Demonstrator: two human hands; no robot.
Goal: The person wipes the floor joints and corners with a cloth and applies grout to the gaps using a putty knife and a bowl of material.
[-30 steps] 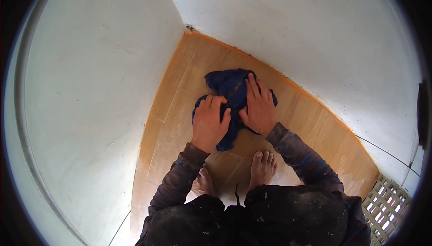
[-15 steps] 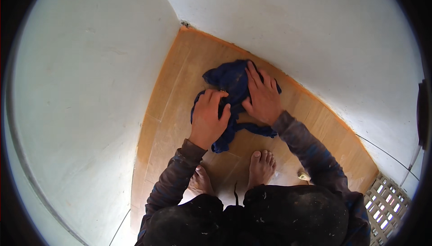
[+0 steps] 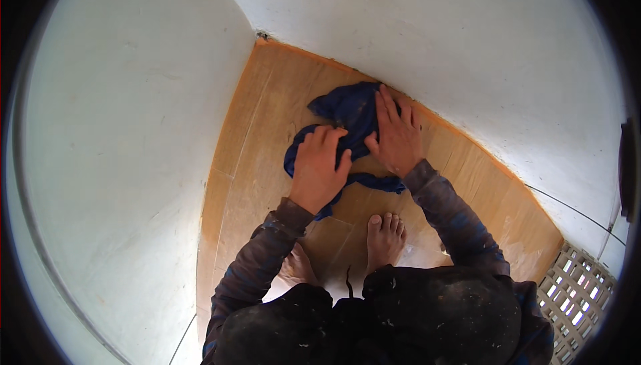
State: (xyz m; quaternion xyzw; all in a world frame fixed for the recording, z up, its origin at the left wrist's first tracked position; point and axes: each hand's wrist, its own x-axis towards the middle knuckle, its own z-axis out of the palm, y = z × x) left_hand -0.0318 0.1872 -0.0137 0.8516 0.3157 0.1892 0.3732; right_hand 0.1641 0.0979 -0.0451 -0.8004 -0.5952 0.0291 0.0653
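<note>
A crumpled dark blue cloth (image 3: 347, 106) lies on the wood-look floor, its far edge close to the foot of the far wall. With bent fingers, my left hand (image 3: 320, 168) grips a bunched fold at the cloth's near left, the thumb apart on the right. My right hand (image 3: 398, 137) lies flat over the right side of the cloth, fingers stretched toward the wall and thumb spread. From beneath the hands a twisted strip of the cloth trails to the right, and another end hangs toward my feet.
Wood-look floor planks (image 3: 244, 118) narrow into a corner between a pale left wall (image 3: 127, 151) and a pale far wall (image 3: 481, 51). An orange-brown line runs along the wall's foot. My bare right foot (image 3: 385, 241) stands just behind the cloth. A grey plastic lattice (image 3: 577, 291) is at the lower right.
Both hands have slid a little to the right and toward the far wall, and the cloth has shifted with them. The right fingertips are now nearer the wall's foot.
</note>
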